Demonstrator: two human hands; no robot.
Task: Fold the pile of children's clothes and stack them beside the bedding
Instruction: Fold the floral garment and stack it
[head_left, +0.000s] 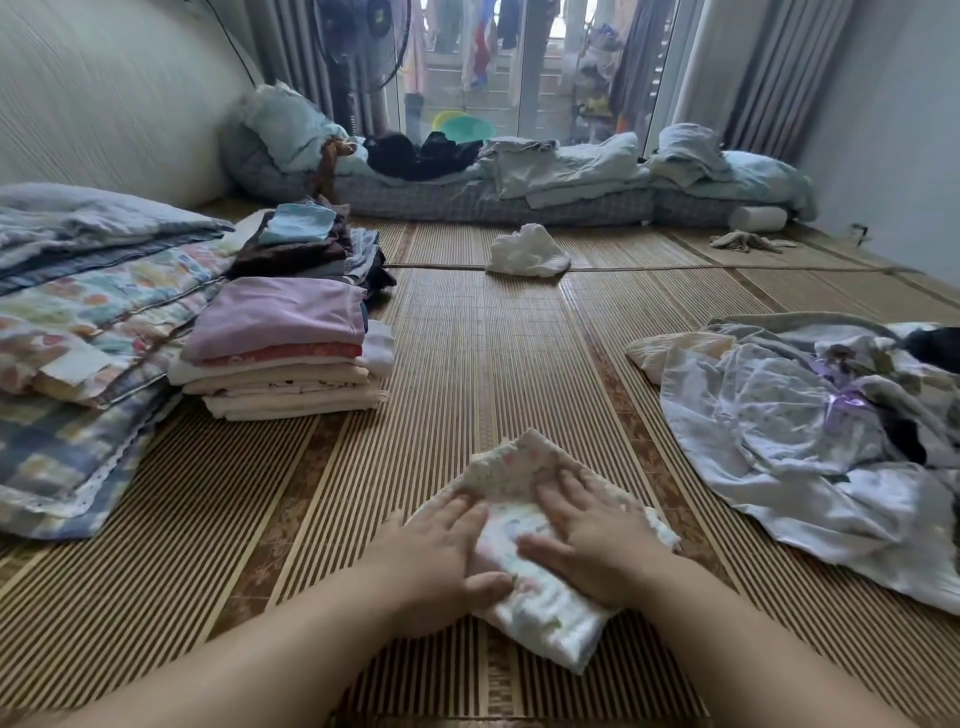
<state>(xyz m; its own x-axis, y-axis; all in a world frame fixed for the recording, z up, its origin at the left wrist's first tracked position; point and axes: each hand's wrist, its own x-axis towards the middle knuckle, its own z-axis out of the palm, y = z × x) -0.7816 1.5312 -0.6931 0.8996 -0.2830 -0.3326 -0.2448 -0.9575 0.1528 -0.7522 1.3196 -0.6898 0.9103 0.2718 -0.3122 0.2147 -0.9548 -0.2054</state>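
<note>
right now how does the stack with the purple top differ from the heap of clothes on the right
The stack is folded flat in neat layers; the heap lies crumpled and spread out. The stack sits beside the bedding on the left; the heap lies apart from it on the right. Both rest on the mat.

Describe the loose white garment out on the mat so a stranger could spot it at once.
Look to the long checked mattress along the foot of the balcony door. Just in front of it, on the bamboo mat, lies a crumpled white garment. It lies alone and unfolded, apart from the folded stacks at left and the rumpled pale pile at right.
</note>
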